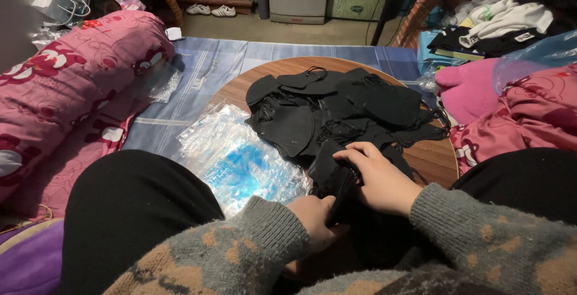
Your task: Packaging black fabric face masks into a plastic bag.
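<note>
At the bottom of the frame two forearms in a grey and tan patterned knit sweater are seen, with black-clad knees to either side. The left hand [315, 220], low and centre, is closed around the lower end of a small stack of black face masks [335, 181], gripped edge-on. The right hand [375, 178], just right of centre, is laid over the top of the same stack with its fingers [354, 150] curled down onto the masks; whether it grips or merely presses cannot be told, since the thumb is hidden.

The stack is held just above the near edge of a round wooden desk [436, 156]. To the left of the hands, a heap of clear plastic bags [240, 159] with blue print lies half on the desk and half over its edge. Beyond the hands, in the centre of the frame, a loose pile of black masks [336, 105] with tangled ear loops is spread across the desk.

Under the desk a blue striped sheet [210, 66] is laid out. A pink patterned bolster [66, 84] fills the left side, and pink bedding [529, 114] the right. At the upper right, folded clothes [499, 21] are heaped. Along the top edge, a pair of white shoes [210, 10] is set on the floor beside dark wooden furniture.
</note>
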